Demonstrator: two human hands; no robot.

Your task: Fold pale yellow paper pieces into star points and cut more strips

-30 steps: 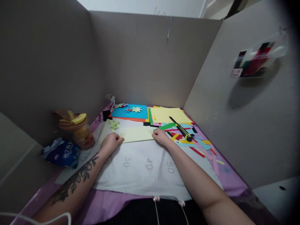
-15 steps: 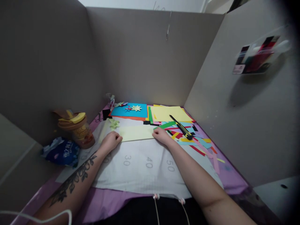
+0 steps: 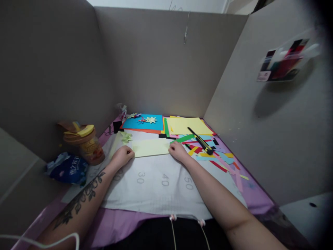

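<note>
PALE SHEET HELD FLAT BETWEEN BOTH HANDS

Clock positions are taken from the pale sheet (image 3: 151, 147), with twelve o'clock pointing away from the person. The sheet lies at mid-table on a white mat (image 3: 153, 196) printed with numerals, its long side running left to right. The left hand (image 3: 122, 155) is closed, fingers curled, on the sheet's near corner at eight o'clock. The right hand (image 3: 178, 151) is likewise closed, gripping the edge at three o'clock.

A green paper strip (image 3: 186, 138) lies just beyond the right hand. At two o'clock a black-and-yellow utility knife (image 3: 205, 146) rests across coloured offcuts. A stack topped by a yellow sheet (image 3: 189, 125) sits at one o'clock. Near twelve, a blue sheet (image 3: 130, 124) bears a pale paper star (image 3: 151, 120). Cut pale green pieces (image 3: 126, 137) lie at ten o'clock. A lidded cup (image 3: 92, 154) stands at nine, with a blue packet (image 3: 69, 170) beside it. A clear pouch (image 3: 283, 64) hangs on the right-hand panel; its contents are too blurred to identify with confidence.
</note>
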